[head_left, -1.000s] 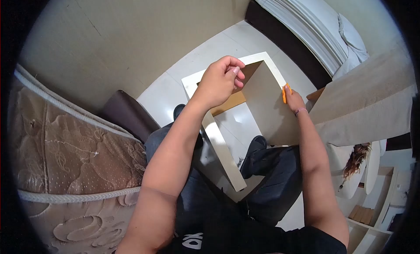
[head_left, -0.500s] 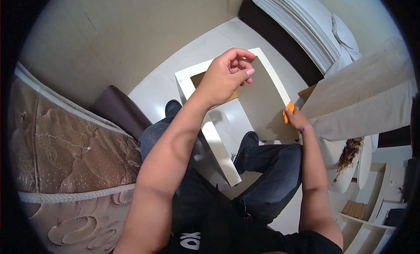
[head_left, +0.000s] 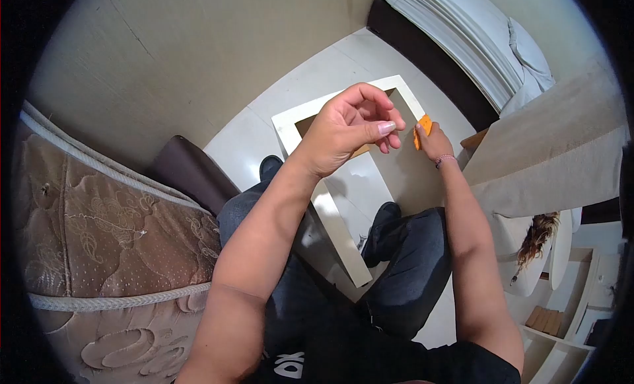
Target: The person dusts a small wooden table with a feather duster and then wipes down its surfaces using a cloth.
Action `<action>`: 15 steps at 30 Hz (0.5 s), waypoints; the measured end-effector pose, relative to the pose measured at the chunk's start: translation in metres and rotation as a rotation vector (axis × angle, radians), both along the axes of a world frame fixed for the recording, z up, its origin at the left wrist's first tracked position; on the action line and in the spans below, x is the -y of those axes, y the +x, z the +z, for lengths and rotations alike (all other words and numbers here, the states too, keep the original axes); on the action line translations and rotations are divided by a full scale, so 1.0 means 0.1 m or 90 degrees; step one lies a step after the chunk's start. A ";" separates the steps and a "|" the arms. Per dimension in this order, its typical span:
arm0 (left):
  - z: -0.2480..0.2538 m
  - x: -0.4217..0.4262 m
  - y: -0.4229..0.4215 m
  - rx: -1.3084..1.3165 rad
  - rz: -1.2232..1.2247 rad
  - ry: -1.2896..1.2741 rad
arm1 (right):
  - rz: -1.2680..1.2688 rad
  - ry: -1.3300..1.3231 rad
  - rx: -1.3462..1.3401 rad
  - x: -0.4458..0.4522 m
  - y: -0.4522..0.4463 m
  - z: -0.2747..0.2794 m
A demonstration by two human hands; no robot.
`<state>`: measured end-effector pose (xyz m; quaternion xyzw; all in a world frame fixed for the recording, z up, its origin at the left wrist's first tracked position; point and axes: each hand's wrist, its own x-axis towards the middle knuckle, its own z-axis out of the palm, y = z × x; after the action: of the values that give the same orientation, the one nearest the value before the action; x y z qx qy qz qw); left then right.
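My right hand [head_left: 436, 143] grips an orange sponge [head_left: 422, 131] and holds it against the right-hand edge of a white open-framed piece of furniture [head_left: 340, 235]. This frame stands on the floor between my legs, and its inner side panel shows grey-beige. Above its far left corner floats my left hand [head_left: 356, 126], fingers loosely curled with a gap to the thumb and nothing visible in them. It touches nothing that I can see and hides part of the frame's rim and inside.
A brown quilted mattress [head_left: 132, 232] stands at the left beside a dark brown padded piece [head_left: 191, 172]. Grey-beige fabric [head_left: 541, 146] hangs at the right, over a feathery brown object [head_left: 538, 238]. White shelves [head_left: 574, 291] stand lower right; a white-covered bed [head_left: 462, 34] is at the back.
My right hand has slid the orange sponge away from me along the frame's right edge. My left hand has shifted slightly right and stays raised over the frame.
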<state>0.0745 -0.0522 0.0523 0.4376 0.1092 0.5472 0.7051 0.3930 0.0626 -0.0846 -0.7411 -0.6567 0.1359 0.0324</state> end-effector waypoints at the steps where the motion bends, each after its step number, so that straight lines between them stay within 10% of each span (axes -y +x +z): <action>1: 0.00 0.00 -0.01 0.001 0.000 0.001 | 0.000 0.001 0.001 0.02 0.01 0.01; 13: -0.24 -0.15 -0.03 0.335 -0.189 0.030 | 0.015 -0.180 -0.059 0.75 1.01 -0.01; 15: -0.26 -0.24 0.00 0.505 -0.425 0.149 | 0.078 -0.232 -0.273 0.90 1.16 0.00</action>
<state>0.0741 -0.0284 0.0268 0.2840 -0.3730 0.4249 0.7744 0.5086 -0.0275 -0.0843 -0.6481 -0.6432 0.4068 0.0287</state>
